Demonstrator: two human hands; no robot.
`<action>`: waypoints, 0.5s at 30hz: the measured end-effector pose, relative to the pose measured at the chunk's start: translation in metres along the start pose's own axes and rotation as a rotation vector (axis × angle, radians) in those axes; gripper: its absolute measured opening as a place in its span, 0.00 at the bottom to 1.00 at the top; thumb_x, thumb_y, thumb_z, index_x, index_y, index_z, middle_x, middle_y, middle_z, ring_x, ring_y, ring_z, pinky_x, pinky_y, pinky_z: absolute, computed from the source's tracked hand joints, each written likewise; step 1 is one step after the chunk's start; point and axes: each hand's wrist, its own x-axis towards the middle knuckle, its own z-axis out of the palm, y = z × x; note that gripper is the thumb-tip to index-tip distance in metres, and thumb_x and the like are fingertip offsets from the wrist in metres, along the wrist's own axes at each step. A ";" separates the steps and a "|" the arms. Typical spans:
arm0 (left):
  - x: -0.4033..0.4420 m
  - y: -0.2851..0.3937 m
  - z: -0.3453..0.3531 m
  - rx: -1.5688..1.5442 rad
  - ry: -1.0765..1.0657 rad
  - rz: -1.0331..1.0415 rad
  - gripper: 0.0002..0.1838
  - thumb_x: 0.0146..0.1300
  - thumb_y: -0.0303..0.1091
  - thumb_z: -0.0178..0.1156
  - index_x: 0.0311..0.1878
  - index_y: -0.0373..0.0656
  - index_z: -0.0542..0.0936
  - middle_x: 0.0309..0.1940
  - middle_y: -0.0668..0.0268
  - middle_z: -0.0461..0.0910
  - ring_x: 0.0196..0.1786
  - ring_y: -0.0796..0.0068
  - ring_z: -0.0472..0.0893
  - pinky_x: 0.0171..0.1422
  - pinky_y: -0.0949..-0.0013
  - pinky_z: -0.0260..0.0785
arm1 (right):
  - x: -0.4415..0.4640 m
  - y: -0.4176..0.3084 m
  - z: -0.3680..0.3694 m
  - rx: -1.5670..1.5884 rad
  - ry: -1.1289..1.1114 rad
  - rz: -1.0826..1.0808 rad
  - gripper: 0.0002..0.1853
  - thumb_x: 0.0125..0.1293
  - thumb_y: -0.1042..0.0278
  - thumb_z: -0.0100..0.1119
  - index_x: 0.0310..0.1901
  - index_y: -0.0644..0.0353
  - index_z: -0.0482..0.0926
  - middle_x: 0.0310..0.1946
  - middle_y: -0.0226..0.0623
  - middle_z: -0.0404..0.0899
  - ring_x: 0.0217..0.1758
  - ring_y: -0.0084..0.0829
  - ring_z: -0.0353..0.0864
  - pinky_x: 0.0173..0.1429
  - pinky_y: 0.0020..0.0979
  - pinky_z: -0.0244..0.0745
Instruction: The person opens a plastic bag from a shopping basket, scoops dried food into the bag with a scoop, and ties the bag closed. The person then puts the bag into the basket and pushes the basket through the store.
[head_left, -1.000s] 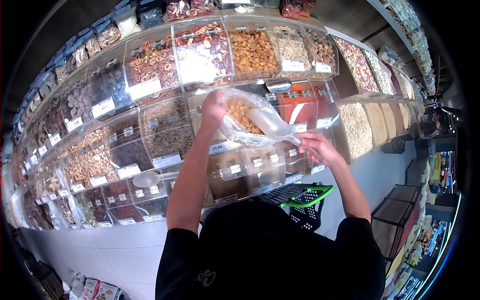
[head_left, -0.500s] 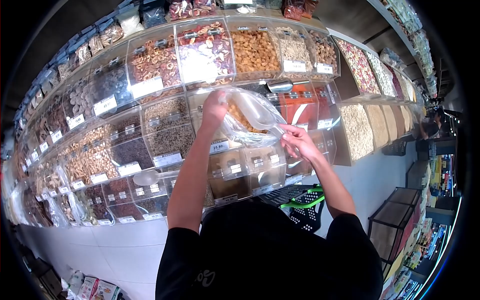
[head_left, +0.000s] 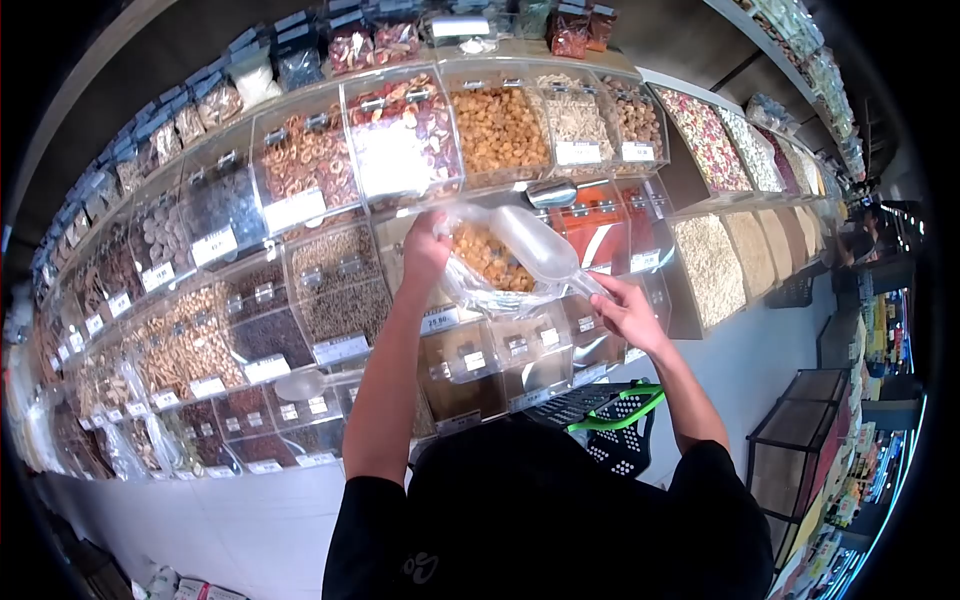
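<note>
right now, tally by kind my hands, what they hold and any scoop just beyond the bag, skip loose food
Hands: 2 (left hand, right hand)
Bags: 1 (bag in the left hand)
Scoops: 2 (clear scoop in the right hand, shiny scoop beyond the bag)
Total: 5

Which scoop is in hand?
The clear scoop with its handle in the right hand; the shiny scoop above it and the whitish scoop at lower left are in neither hand.

Bagged goods [head_left: 254, 82] stand above — a black basket [head_left: 626, 438] below.
</note>
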 end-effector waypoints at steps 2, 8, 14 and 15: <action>0.004 0.001 -0.002 0.012 -0.035 0.045 0.20 0.51 0.23 0.56 0.50 0.39 0.79 0.46 0.55 0.82 0.47 0.60 0.81 0.51 0.65 0.72 | 0.011 -0.021 0.007 0.151 0.112 -0.057 0.23 0.68 0.71 0.54 0.65 0.58 0.72 0.28 0.24 0.75 0.22 0.11 0.64 0.26 0.18 0.60; 0.005 0.004 -0.006 0.035 -0.085 -0.005 0.19 0.49 0.23 0.55 0.48 0.36 0.78 0.45 0.54 0.80 0.46 0.55 0.81 0.43 0.63 0.74 | 0.127 -0.059 -0.002 -0.453 0.251 -0.326 0.27 0.59 0.73 0.54 0.63 0.63 0.70 0.35 0.45 0.81 0.37 0.39 0.81 0.43 0.37 0.75; 0.002 0.009 -0.006 0.053 -0.037 -0.006 0.19 0.49 0.24 0.54 0.47 0.36 0.79 0.44 0.53 0.81 0.45 0.56 0.81 0.46 0.63 0.73 | 0.168 -0.076 0.005 -1.026 0.514 -0.589 0.27 0.50 0.77 0.58 0.56 0.61 0.74 0.42 0.49 0.79 0.39 0.49 0.84 0.43 0.43 0.80; 0.001 0.007 -0.004 0.045 -0.015 0.019 0.19 0.49 0.24 0.54 0.48 0.36 0.79 0.43 0.54 0.82 0.44 0.58 0.82 0.46 0.64 0.73 | 0.175 -0.080 0.007 -1.101 0.540 -0.608 0.26 0.49 0.77 0.58 0.55 0.61 0.74 0.42 0.48 0.78 0.38 0.48 0.84 0.41 0.41 0.81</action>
